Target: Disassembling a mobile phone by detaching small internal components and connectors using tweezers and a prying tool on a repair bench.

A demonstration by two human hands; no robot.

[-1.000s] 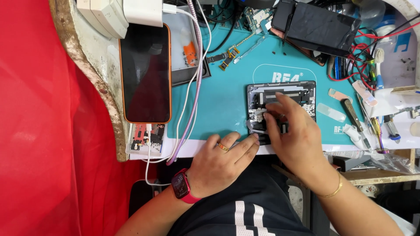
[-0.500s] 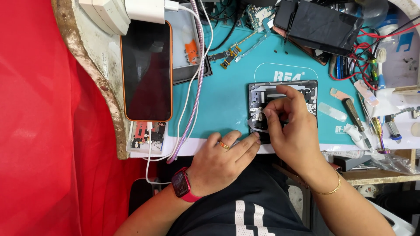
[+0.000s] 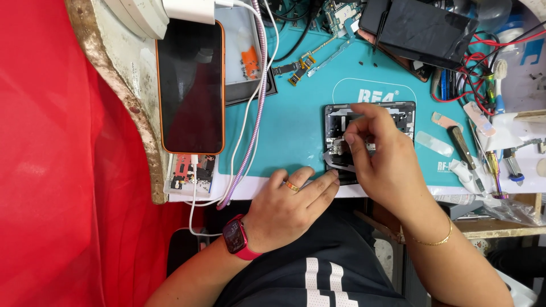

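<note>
Your opened phone (image 3: 368,133) lies face down on the teal mat (image 3: 296,113), near the front edge of the counter (image 3: 136,108), with its back already off and the inner parts bare, so the opening-up looks done and the work inside is under way. Your right hand (image 3: 380,159) sits over the lower half of it, the fingers (image 3: 355,146) pinched together on something small inside the frame; it is too small to tell what it is. Your left hand (image 3: 290,207) rests flat and released on the mat's edge, its fingertips just touching the phone's near corner to steady it. Loose flex cables (image 3: 298,68) lie apart on the mat farther back, and screwdrivers (image 3: 475,156) wait to the right, untouched. Judging by that, parts are still out and the phone remains to be closed. An orange-cased phone (image 3: 190,85) lies to the left, on a charging cable (image 3: 256,102).
</note>
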